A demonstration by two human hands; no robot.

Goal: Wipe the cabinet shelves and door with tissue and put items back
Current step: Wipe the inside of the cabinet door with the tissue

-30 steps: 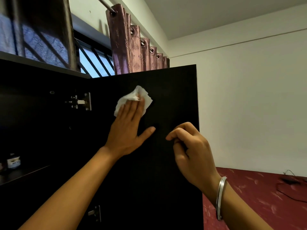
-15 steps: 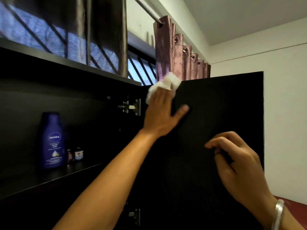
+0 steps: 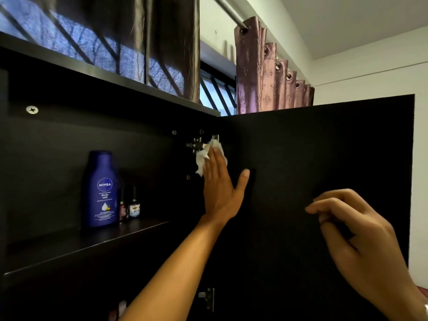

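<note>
My left hand (image 3: 217, 184) presses the tissue (image 3: 203, 158) flat against the open door (image 3: 324, 158) by its upper hinge (image 3: 196, 144) — where it could snag and tear — right hand (image 3: 361, 239) loosely curled, empty.

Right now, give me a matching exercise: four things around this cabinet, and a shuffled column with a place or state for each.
Things:
1. tissue
2. Nivea bottle
3. right hand
4. curtain

Places or states:
A. gathered on the rod above the door
B. loosely curled, holding nothing
C. standing on the shelf
D. pressed by the left hand beside the upper hinge

Pairs: 1-D, 2-C, 3-B, 4-A
</note>
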